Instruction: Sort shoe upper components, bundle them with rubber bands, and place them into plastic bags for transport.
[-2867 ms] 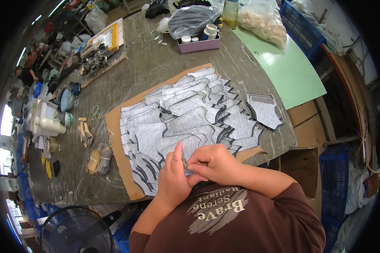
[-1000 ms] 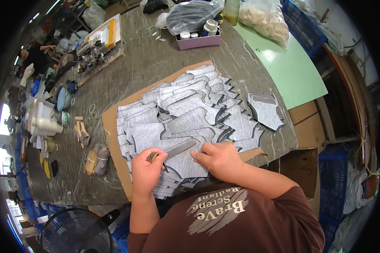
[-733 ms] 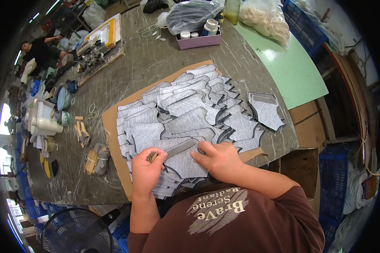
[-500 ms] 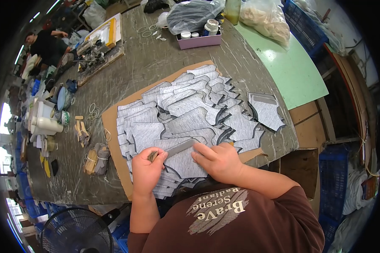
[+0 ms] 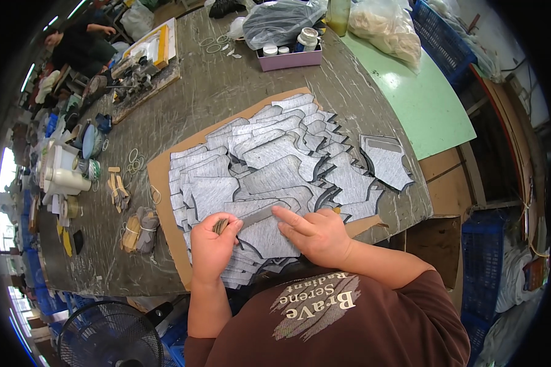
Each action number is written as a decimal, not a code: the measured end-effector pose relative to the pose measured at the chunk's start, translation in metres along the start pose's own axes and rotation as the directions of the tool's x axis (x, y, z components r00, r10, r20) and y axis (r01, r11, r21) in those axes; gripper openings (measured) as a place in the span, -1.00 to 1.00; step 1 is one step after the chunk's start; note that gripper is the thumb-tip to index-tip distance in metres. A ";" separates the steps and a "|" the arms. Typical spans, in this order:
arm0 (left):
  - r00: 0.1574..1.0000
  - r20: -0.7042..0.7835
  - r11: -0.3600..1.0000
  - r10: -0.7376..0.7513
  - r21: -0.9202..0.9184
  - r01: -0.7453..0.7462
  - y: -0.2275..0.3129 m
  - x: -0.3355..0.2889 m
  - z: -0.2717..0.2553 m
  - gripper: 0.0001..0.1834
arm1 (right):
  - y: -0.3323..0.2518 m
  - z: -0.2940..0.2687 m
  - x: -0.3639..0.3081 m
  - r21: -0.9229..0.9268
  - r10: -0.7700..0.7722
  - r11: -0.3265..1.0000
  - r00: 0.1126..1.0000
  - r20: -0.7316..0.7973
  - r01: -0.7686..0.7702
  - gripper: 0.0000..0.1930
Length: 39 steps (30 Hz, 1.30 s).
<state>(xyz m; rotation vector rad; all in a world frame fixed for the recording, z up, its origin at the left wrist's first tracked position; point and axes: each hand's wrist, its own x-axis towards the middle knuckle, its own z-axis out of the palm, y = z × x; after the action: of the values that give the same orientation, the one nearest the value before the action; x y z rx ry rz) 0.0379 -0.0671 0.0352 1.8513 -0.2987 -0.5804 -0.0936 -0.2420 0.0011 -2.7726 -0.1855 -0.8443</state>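
My left hand [image 5: 213, 248] is closed round a small bundle of thin grey-brown strips [image 5: 221, 226], whose ends poke out above the fist. Its thumb reaches the left end of a dark grey strip [image 5: 255, 216] lying on a light grey fabric piece. At the strip's other end, my right hand [image 5: 318, 238] rests with its index finger stretched out and touching it; the other fingers are partly bent. Under and around both hands spread overlapping rows of shaped grey fabric pieces [image 5: 272, 153] with dark edges, laid on a brown cardboard sheet [image 5: 165, 177].
A small stack of similar pieces [image 5: 387, 162] lies to the right. Banded bundles [image 5: 139, 230] and rubber bands [image 5: 134, 160] are on the left. Further back stand a purple tray [image 5: 291, 60] with small bottles and a green board [image 5: 410, 98]. A fan [image 5: 110, 336] stands lower left.
My right index finger has straightened and slid left along the dark strip. My left hand stays almost in place. The person in the far left background has shifted, an arm reaching right.
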 end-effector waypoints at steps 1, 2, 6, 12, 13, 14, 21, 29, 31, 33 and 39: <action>0.999 0.001 0.999 -0.033 0.005 0.033 0.001 0.000 0.000 -0.95 | 0.000 0.000 0.000 -0.009 -0.002 1.000 1.000 0.006 0.002 -0.85; 0.999 0.000 0.999 -0.033 0.004 0.033 0.001 0.000 0.000 -0.95 | 0.000 0.001 0.001 -0.009 -0.003 1.000 1.000 0.006 0.003 -0.85; 0.999 -0.044 0.997 0.017 0.077 -0.013 0.001 -0.002 0.004 -0.95 | -0.001 0.001 0.002 -0.012 0.013 1.000 0.999 0.036 -0.013 -0.94; 0.953 -0.052 0.811 0.298 0.541 -0.224 0.005 -0.005 0.007 -0.90 | -0.001 -0.004 0.005 -0.050 0.025 0.999 0.992 0.122 -0.019 -0.90; 0.940 -0.048 0.803 0.337 0.536 -0.261 0.005 -0.005 0.007 -0.90 | -0.001 -0.004 0.006 -0.011 0.067 0.998 0.994 0.089 -0.066 -0.86; 0.925 -0.042 0.793 0.377 0.532 -0.298 0.006 -0.005 0.007 -0.90 | -0.001 -0.003 0.007 0.030 0.112 0.993 0.992 0.057 -0.114 -0.81; 0.948 -0.013 0.948 0.319 0.004 -0.319 -0.006 -0.018 0.005 -0.87 | 0.008 -0.003 0.013 0.357 0.372 0.866 0.928 0.006 -0.350 -0.68; 0.991 0.132 0.991 -0.021 -0.126 0.038 0.001 -0.011 0.006 -0.71 | 0.015 -0.003 0.008 0.129 0.161 0.982 0.972 -0.171 -0.140 -0.86; 0.988 0.143 0.991 -0.062 -0.108 0.077 0.002 -0.009 0.008 -0.71 | 0.018 -0.007 0.005 0.086 0.124 0.990 0.975 -0.185 -0.110 -0.87; 0.989 0.137 0.994 -0.062 -0.080 0.073 0.000 -0.009 0.010 -0.71 | 0.022 -0.014 0.004 0.123 0.026 0.992 0.958 -0.286 0.010 -0.86; 0.995 0.087 0.963 -0.040 -0.262 0.062 -0.008 -0.011 0.005 -0.79 | 0.082 -0.086 -0.003 0.466 0.792 0.531 0.610 0.025 -0.708 -0.95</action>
<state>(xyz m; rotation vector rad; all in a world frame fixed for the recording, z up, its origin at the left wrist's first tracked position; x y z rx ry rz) 0.0253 -0.0630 0.0295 1.5836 -0.2159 -0.6978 -0.1266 -0.3434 0.0537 -1.9798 0.7474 -0.6853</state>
